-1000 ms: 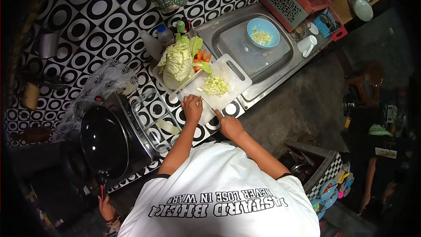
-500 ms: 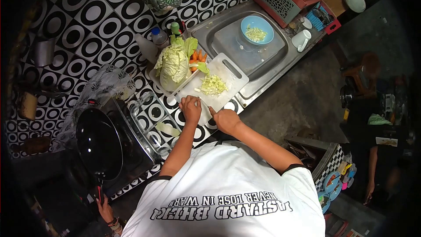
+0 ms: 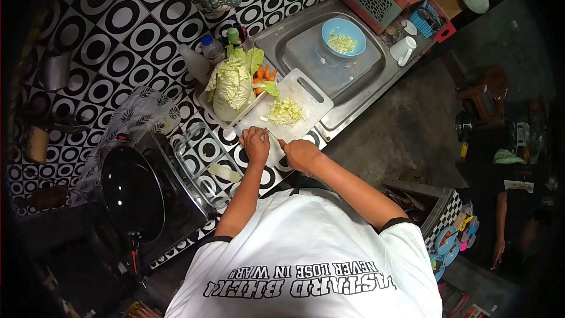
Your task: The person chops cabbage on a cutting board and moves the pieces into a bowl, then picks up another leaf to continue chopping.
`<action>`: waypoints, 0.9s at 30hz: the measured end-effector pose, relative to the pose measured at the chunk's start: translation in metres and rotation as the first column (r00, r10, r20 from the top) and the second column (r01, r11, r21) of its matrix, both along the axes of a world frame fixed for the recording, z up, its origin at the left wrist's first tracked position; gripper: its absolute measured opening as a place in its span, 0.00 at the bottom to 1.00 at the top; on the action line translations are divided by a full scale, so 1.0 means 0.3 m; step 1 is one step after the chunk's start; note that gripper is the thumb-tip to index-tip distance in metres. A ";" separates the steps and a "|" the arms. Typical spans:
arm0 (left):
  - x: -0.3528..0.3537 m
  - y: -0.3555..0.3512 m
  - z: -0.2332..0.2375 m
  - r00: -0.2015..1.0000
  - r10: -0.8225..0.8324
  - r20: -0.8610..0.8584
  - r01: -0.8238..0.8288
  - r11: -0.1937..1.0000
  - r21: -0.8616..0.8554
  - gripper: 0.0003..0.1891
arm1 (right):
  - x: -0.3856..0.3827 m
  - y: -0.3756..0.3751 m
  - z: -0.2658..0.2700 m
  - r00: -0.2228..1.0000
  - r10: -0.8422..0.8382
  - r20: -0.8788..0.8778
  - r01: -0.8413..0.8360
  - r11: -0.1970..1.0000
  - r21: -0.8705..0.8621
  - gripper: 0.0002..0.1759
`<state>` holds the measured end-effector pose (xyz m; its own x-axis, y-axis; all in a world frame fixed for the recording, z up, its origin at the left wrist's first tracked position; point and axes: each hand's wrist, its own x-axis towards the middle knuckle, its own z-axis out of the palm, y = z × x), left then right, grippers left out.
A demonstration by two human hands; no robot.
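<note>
My left hand (image 3: 255, 145) rests with its fingers curled at the near left end of the white cutting board (image 3: 318, 93); what lies under the fingertips is too small to tell. Beside it, my right hand (image 3: 301, 155) is closed around a knife (image 3: 274, 142), its blade pointing toward my left fingers. Chopped cabbage (image 3: 286, 112) lies heaped on the board beyond both hands. Just left of the board, a tray (image 3: 253, 107) holds a cabbage head (image 3: 231, 85) and several carrots (image 3: 268, 73).
A blue bowl (image 3: 344, 38) with chopped pieces sits over the sink (image 3: 376, 70). Left are a black wok (image 3: 132, 194) on the stove and a glass dish (image 3: 209, 191). Bottles (image 3: 212, 50) stand behind the tray. Another person's arm (image 3: 501, 224) shows at far right.
Another person's hand, earlier at the wok's handle at lower left, is gone from view. My right hand and the knife have shifted very slightly; my left hand stays in place.
</note>
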<state>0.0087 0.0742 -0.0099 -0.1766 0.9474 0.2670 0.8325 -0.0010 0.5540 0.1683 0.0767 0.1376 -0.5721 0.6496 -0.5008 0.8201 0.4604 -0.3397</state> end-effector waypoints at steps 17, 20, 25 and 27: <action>-0.010 0.002 -0.001 0.999 -0.032 0.010 0.032 0.999 -0.001 0.06 | -0.004 0.000 -0.021 0.999 0.030 0.014 -0.030 1.000 -0.002 0.21; -0.011 0.000 0.002 0.999 -0.030 0.016 0.030 1.000 -0.004 0.05 | -0.016 0.008 -0.043 0.997 0.070 0.039 -0.070 0.998 0.003 0.26; -0.006 0.000 -0.005 1.000 -0.017 -0.012 0.017 1.000 0.020 0.06 | -0.018 0.029 -0.051 0.995 0.077 0.059 -0.077 0.997 -0.005 0.33; -0.004 -0.005 0.008 0.999 -0.017 -0.033 0.018 1.000 0.025 0.06 | -0.019 0.015 -0.041 0.999 0.049 0.021 -0.050 0.998 0.031 0.17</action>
<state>0.0074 0.0727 -0.0076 -0.1512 0.9431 0.2960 0.8499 -0.0290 0.5262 0.1628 0.0813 0.1255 -0.5941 0.6364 -0.4920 0.8025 0.5110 -0.3082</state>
